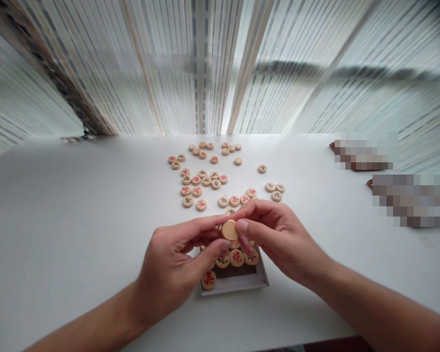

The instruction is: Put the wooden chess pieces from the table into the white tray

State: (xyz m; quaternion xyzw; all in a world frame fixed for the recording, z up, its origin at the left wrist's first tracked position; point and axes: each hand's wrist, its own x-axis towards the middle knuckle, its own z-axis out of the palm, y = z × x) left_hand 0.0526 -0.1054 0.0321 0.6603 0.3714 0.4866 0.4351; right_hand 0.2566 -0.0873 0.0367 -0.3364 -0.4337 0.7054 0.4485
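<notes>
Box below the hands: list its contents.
The box holds a red-marked piece near left and other marked pieces beyond. The left hand and right hand partly hide its far end.

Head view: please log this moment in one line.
left hand, right hand: both touching one disc, blank face showing | open box: partly filled | table: loose discs
</notes>
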